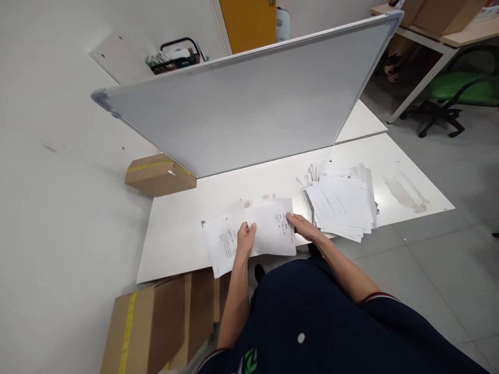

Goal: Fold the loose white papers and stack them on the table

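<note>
Between my two hands is a sheaf of printed paper sheets point(268, 228), held just above the front of the white table point(175, 223). My left hand point(245, 239) grips its left edge, thumb on top. At the right edge, my right hand point(302, 225) pinches the sheets, with its lower fingers hidden underneath. Other printed sheets point(223, 246) lie on the table to the left, partly under my left hand and forearm. To the right sits a messy stack of papers point(343, 202), its sheets fanned unevenly and reaching over the front edge.
A whiteboard point(249, 98) stands upright along the back of the table. A taped cardboard box point(156, 176) is at the back left, and larger cardboard boxes point(167, 311) stand below the front left. A green chair point(463, 88) and another desk point(448, 39) are at the far right.
</note>
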The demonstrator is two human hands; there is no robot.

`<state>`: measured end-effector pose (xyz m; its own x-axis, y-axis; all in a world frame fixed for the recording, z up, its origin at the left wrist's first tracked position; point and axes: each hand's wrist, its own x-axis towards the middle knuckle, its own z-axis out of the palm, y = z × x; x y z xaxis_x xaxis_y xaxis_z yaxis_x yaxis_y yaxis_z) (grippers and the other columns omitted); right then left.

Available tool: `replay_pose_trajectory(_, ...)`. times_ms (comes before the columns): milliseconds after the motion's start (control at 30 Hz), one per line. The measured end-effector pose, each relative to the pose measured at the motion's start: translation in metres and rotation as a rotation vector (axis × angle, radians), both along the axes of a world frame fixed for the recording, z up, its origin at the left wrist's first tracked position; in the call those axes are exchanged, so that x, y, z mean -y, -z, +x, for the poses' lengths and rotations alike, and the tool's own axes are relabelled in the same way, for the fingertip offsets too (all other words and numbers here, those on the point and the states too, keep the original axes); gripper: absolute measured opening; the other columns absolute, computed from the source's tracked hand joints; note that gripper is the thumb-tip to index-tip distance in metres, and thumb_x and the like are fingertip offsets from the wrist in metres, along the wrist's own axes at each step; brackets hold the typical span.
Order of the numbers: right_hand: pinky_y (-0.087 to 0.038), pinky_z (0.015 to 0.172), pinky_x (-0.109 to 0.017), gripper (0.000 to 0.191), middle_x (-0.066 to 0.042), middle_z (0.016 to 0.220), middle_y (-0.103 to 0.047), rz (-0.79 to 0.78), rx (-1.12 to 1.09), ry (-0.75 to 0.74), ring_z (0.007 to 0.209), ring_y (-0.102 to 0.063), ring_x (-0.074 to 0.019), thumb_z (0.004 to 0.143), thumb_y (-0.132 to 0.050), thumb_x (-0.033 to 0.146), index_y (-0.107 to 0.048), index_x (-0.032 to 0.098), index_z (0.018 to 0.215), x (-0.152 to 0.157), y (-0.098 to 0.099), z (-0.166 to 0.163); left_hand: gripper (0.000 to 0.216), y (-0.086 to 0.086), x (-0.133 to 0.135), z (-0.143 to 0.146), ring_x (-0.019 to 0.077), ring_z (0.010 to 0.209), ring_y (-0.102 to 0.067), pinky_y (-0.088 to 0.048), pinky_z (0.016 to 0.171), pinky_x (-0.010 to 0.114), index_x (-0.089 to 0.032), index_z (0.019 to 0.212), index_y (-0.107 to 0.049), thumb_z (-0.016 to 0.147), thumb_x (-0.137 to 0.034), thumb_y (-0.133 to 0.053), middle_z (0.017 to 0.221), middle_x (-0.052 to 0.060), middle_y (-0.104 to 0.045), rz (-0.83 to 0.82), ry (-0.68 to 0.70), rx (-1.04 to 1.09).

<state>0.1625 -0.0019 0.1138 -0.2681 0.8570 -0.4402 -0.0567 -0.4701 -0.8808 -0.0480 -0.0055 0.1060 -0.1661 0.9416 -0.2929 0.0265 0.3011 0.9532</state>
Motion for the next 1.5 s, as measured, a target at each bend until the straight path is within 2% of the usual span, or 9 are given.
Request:
replay_pose_trajectory(100, -0.043, 0.058, -0.025, 0.038, -0.004, 0.081, -0.063, 0.093, 0.014, -0.019, 0.069, -0.056, -0.0163, 0.073, -0.049, 0.049, -0.058, 0.017, 0.091, 0.003, 0.0, -0.003, 0.023, 0.004, 0.002, 0.009, 0.0071, 0.055, -0.045, -0.036, 0.057, 0.019, -0.019, 0.078, -0.048, 0.069, -0.036, -0.061, 0.061, -0.005, -0.048, 0.019, -0.055, 0.062)
replay_pose_trajectory(200, -0.043, 0.059, -0.025, 0.031, -0.003, 0.083, -0.062, 0.209, 0.116, -0.056, 0.071, -0.056, -0.017, 0.068, -0.057, 0.041, -0.059, 0.018, 0.089, 0.004, 0.003, -0.002, 0.034, 0.002, 0.002, 0.014, 0.0122, 0.076, -0.055, -0.04, 0.071, 0.023, -0.021, 0.096, -0.05, 0.067, -0.034, -0.063, 0.082, 0.001, -0.059, 0.067, -0.067, 0.122)
replay_pose_trajectory(400, -0.04, 0.064, -0.026, 0.023, -0.001, 0.074, -0.06, 0.442, 0.308, -0.052, 0.071, -0.053, -0.0165, 0.076, -0.046, 0.037, -0.061, 0.019, 0.078, -0.004, -0.003, 0.006, 0.02, -0.007, 0.003, 0.015, 0.0166, 0.086, -0.055, -0.039, 0.081, 0.026, -0.019, 0.082, -0.059, 0.07, -0.035, -0.059, 0.081, 0.003, -0.061, 0.155, -0.005, 0.046)
replay_pose_trajectory(567, -0.038, 0.082, -0.031, 0.023, -0.003, 0.095, -0.06, 0.578, 0.321, -0.044, 0.092, -0.052, -0.0182, 0.078, -0.045, 0.033, -0.062, 0.024, 0.091, -0.008, 0.013, 0.008, 0.03, -0.003, 0.007, 0.023, 0.0172, 0.105, -0.048, -0.03, 0.093, 0.027, -0.024, 0.103, -0.055, 0.073, -0.032, -0.057, 0.103, 0.005, -0.057, 0.209, -0.031, 0.116)
replay_pose_trajectory(767, -0.04, 0.079, -0.032, 0.025, -0.004, 0.091, -0.061, 0.463, 0.297, -0.043, 0.087, -0.054, -0.0182, 0.077, -0.046, 0.035, -0.062, 0.021, 0.089, -0.007, 0.056, 0.005, 0.024, 0.014, 0.01, 0.023, 0.0183, 0.105, -0.047, -0.028, 0.095, 0.029, -0.022, 0.094, -0.058, 0.077, -0.036, -0.051, 0.102, 0.006, -0.056, 0.183, 0.071, -0.032)
replay_pose_trajectory(867, -0.04, 0.075, -0.03, 0.024, -0.003, 0.086, -0.061, 0.48, 0.299, -0.029, 0.082, -0.054, -0.0174, 0.078, -0.045, 0.036, -0.061, 0.02, 0.085, -0.008, 0.057, 0.005, 0.024, 0.019, 0.01, 0.02, 0.0178, 0.1, -0.049, -0.032, 0.091, 0.03, -0.022, 0.093, -0.057, 0.079, -0.037, -0.046, 0.099, 0.006, -0.057, 0.215, 0.104, -0.134)
replay_pose_trajectory(1067, -0.039, 0.067, -0.027, 0.022, -0.002, 0.078, -0.058, 0.483, 0.323, 0.049, 0.074, -0.052, -0.0155, 0.078, -0.044, 0.035, -0.059, 0.019, 0.082, -0.011, 0.046, 0.006, 0.043, 0.033, 0.005, 0.015, 0.0156, 0.099, -0.051, -0.038, 0.085, 0.029, -0.021, 0.116, -0.041, 0.076, -0.035, -0.051, 0.103, 0.007, -0.055, 0.22, 0.094, -0.16)
replay_pose_trajectory(1300, -0.041, 0.066, -0.026, 0.023, -0.002, 0.077, -0.058, 0.45, 0.2, 0.069, 0.072, -0.053, -0.0151, 0.075, -0.048, 0.036, -0.058, 0.019, 0.085, -0.011, 0.038, 0.005, 0.022, 0.027, 0.002, 0.016, 0.0094, 0.061, -0.044, -0.036, 0.06, 0.021, -0.018, 0.077, -0.05, 0.08, -0.039, -0.043, 0.065, -0.002, -0.047, 0.22, 0.098, -0.254)
replay_pose_trajectory(1500, -0.044, 0.073, -0.031, 0.028, -0.005, 0.087, -0.063, 0.352, 0.133, 0.089, 0.08, -0.057, -0.0186, 0.072, -0.053, 0.036, -0.06, 0.017, 0.09, -0.007, 0.071, 0.008, 0.02, 0.029, 0.002, 0.021, 0.0092, 0.062, -0.042, -0.035, 0.06, 0.02, -0.018, 0.073, -0.046, 0.08, -0.037, -0.043, 0.065, -0.002, -0.043, 0.268, 0.087, -0.209)
